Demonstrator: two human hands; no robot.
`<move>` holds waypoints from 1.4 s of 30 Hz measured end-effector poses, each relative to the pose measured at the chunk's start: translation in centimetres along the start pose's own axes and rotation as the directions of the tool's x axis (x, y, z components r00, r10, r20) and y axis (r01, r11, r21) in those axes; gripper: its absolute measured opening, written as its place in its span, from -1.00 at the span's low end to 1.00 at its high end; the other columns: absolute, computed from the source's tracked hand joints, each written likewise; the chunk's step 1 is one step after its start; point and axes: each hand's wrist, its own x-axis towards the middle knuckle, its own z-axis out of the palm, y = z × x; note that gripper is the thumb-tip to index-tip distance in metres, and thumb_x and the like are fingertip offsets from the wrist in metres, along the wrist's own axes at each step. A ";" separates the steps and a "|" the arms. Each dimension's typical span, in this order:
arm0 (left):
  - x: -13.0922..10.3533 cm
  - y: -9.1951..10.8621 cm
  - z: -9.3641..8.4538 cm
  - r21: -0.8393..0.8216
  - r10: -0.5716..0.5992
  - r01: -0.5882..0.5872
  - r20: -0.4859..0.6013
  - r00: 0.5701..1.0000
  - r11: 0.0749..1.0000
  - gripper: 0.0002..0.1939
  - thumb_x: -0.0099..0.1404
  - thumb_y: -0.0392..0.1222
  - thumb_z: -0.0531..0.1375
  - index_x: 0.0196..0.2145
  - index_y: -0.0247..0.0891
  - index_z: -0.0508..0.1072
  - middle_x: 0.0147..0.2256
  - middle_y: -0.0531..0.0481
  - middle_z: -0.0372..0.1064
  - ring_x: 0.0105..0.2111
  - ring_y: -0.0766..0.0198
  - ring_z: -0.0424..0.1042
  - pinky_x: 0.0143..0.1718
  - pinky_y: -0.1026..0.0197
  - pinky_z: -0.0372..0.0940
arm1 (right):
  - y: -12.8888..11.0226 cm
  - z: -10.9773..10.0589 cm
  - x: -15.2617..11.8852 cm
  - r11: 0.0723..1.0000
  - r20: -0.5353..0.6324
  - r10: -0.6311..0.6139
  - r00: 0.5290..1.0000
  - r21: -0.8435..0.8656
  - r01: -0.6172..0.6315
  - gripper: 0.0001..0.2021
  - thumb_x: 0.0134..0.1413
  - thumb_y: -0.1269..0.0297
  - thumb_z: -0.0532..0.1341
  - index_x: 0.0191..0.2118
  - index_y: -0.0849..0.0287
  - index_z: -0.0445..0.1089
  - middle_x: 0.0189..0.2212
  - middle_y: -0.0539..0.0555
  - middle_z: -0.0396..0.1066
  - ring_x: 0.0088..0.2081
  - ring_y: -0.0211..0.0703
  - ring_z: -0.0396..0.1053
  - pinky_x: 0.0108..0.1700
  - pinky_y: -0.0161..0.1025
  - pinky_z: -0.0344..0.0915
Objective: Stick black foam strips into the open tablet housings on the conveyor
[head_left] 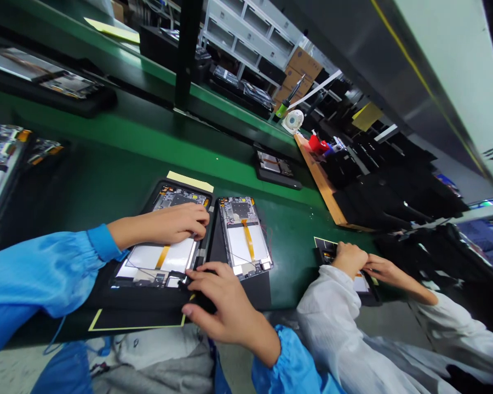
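Note:
In the head view an opened tablet (pixel 148 265) lies in a black holder, showing its circuit board, silver battery and an orange ribbon cable. My left hand (pixel 175 221) reaches across its upper part, fingers curled down at the right edge; whatever they pinch is hidden. At the lower right corner, my right hand (pixel 225 303) has its fingers apart, the fingertips touching the tablet's edge near a small black part. Just right of the holder is a second opened tablet (pixel 240 238), its board and battery exposed, resting partly on a black sheet.
A co-worker's hands (pixel 353 260), in white sleeves, are over another tablet unit at the right. Beyond the green bench (pixel 107 164), another tablet in a holder (pixel 275 164) sits farther back. More opened units lie at the left. A small fan (pixel 293 121) stands by a wooden edge (pixel 324 191).

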 end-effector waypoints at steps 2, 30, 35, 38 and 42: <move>-0.1 -0.1 0.2 -0.011 -0.025 0.025 -0.025 0.999 1.000 -0.71 0.21 -0.49 0.04 -0.41 -0.21 0.49 -0.24 -0.07 0.36 -0.12 0.11 0.29 -0.04 0.11 0.17 | 0.2 -1.5 1.4 0.997 0.080 0.047 0.996 0.059 -0.052 -0.83 0.32 0.19 0.24 -0.17 0.19 0.48 -0.15 0.13 0.60 -0.02 -0.08 0.46 0.04 -0.21 0.34; 0.2 -1.2 0.7 -0.210 -0.139 0.116 -0.097 0.986 0.971 -0.70 0.15 -0.46 0.04 -0.50 -0.23 0.52 -0.29 -0.06 0.36 -0.18 0.15 0.28 -0.11 0.16 0.18 | 1.7 -5.5 10.5 0.937 0.525 0.097 0.846 -0.335 0.100 -0.90 0.36 0.46 0.16 -0.21 0.18 0.40 -0.27 0.07 0.50 -0.29 -0.18 0.39 -0.21 -0.28 0.22; 0.3 -1.4 0.7 -0.211 -0.141 0.116 -0.106 0.984 0.971 -0.73 0.14 -0.43 0.03 -0.53 -0.24 0.49 -0.30 -0.08 0.34 -0.19 0.14 0.29 -0.11 0.14 0.20 | 1.7 -4.9 10.7 0.888 0.504 0.110 0.856 -0.437 0.143 -0.89 0.40 0.44 0.14 -0.16 0.22 0.43 -0.24 0.12 0.50 -0.25 -0.14 0.43 -0.22 -0.27 0.21; 0.3 -1.5 0.8 -0.227 -0.146 0.117 -0.111 0.983 0.967 -0.73 0.14 -0.41 0.02 -0.54 -0.24 0.48 -0.30 -0.08 0.34 -0.19 0.15 0.29 -0.12 0.13 0.21 | 2.1 -4.2 10.4 0.852 0.463 0.119 0.878 -0.502 0.149 -0.88 0.42 0.40 0.14 -0.13 0.21 0.43 -0.24 0.13 0.51 -0.23 -0.13 0.45 -0.21 -0.27 0.22; 0.3 -1.6 0.9 -0.231 -0.150 0.120 -0.117 0.982 0.966 -0.72 0.15 -0.40 0.02 -0.55 -0.24 0.48 -0.30 -0.08 0.35 -0.19 0.15 0.28 -0.12 0.14 0.21 | 2.6 -3.5 10.0 0.828 0.431 0.123 0.894 -0.541 0.147 -0.88 0.43 0.35 0.15 -0.14 0.22 0.43 -0.24 0.15 0.52 -0.22 -0.13 0.47 -0.20 -0.28 0.25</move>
